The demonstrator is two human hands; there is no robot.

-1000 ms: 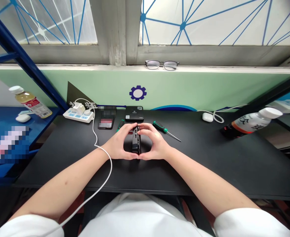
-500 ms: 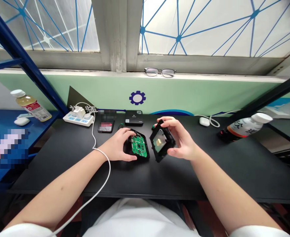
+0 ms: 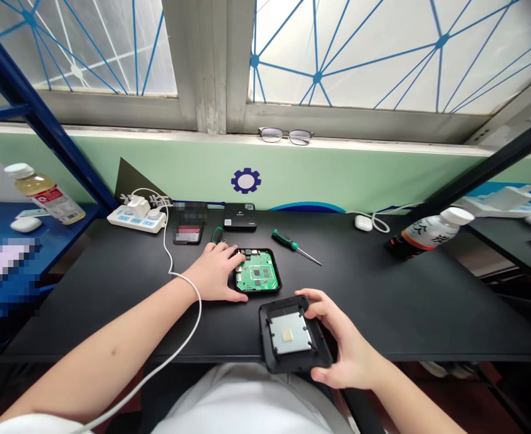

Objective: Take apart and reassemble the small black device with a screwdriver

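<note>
My left hand (image 3: 215, 274) grips the left side of a black square case bottom that lies on the desk, thumb at the near corner and fingers at the far one. A green circuit board (image 3: 265, 280) sits inside that case, chips facing up. Nearer to me, at the desk's front edge, my right hand (image 3: 349, 346) holds the black case cover (image 3: 276, 363) by its right side. The cover's inner face is up, showing a silver metal plate (image 3: 299, 340) with a small pale square pad. Beyond the case lies a green-handled screwdriver (image 3: 287, 241).
Behind the case are a black box (image 3: 240, 218), a green-handled tool (image 3: 217, 234) and a dark flat package (image 3: 188, 232). A power strip (image 3: 134, 220) stands at left; its white cable (image 3: 198, 313) crosses my left forearm. A dark-drink bottle (image 3: 428, 234) and earphone case (image 3: 363, 223) are at right.
My right hand has brought the cover down toward me and turned its inner face up. The case bottom now lies flatter under my left hand, and the screwdriver has come into full view.
</note>
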